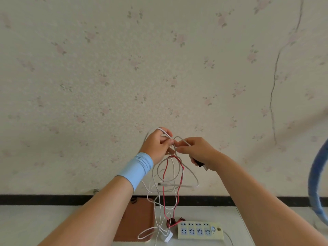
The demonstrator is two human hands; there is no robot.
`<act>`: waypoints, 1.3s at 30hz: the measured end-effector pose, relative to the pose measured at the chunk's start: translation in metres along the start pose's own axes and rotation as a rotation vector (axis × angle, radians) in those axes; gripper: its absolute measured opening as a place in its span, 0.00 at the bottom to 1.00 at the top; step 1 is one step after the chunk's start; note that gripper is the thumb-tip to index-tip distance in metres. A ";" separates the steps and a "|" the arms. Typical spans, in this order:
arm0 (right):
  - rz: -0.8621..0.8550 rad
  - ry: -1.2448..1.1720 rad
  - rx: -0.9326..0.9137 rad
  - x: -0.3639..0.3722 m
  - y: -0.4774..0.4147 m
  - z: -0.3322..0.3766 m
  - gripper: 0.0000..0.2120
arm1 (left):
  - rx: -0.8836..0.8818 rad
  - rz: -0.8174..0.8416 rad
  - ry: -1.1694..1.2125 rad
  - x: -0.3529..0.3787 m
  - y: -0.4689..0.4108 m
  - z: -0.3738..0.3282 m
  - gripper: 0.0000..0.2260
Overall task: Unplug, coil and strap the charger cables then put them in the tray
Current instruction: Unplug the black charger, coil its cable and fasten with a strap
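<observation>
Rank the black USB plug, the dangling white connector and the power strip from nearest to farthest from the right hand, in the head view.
1. Black USB plug: held in the right hand.
2. Dangling white connector: below, to its left.
3. Power strip: down on the table.

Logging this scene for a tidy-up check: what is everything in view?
white cables: several, white, hanging from both hands to table
red cable: one, red, hanging among them
black plug: one, black, in right hand
charger: one, white, on table
power strip: one, cream, on table right of tray
tray: one, brown, on table
table: one, white, bottom
hoop: one, blue, right edge
wristband: one, light blue, left wrist
left hand: one, pinches white cables
right hand: one, grips black plug
</observation>
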State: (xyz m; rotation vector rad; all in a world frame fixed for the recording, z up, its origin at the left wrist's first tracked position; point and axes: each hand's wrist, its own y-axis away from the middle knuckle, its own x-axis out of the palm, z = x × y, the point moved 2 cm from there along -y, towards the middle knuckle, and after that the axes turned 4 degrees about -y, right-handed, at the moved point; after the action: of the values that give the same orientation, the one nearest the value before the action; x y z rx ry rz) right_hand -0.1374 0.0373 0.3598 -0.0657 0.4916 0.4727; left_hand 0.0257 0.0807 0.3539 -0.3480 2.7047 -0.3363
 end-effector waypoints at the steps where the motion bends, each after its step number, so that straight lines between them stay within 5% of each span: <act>1: 0.033 0.022 -0.006 0.001 0.001 0.001 0.07 | 0.009 -0.007 -0.007 0.001 0.001 -0.002 0.06; 7: 0.035 0.090 0.047 0.005 -0.002 -0.002 0.06 | -0.022 -0.171 0.049 0.000 0.003 -0.004 0.04; 14: 0.078 0.224 0.062 0.002 -0.006 -0.010 0.09 | -0.259 -0.386 0.262 -0.009 -0.009 0.009 0.07; 18: 0.162 0.184 0.104 0.005 -0.005 -0.013 0.19 | -0.139 -0.259 0.378 0.001 -0.003 -0.007 0.06; 24: 0.159 0.156 0.062 0.004 -0.004 -0.010 0.05 | -0.156 -0.250 0.608 -0.002 0.000 -0.015 0.07; 35: 0.173 0.220 0.084 0.013 -0.008 -0.010 0.06 | -0.211 -0.399 0.804 -0.011 -0.003 -0.017 0.07; 37: 0.120 0.175 0.076 0.015 -0.009 -0.010 0.07 | -0.323 -0.297 0.755 -0.008 -0.005 -0.010 0.09; 39: 0.075 0.144 0.082 0.015 -0.010 -0.010 0.10 | -0.417 -0.124 0.412 -0.003 -0.003 -0.002 0.08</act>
State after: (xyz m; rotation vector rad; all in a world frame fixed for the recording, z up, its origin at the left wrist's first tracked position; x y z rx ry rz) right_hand -0.1256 0.0328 0.3430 -0.0029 0.6558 0.5227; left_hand 0.0285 0.0788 0.3574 -0.6247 3.1602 0.1494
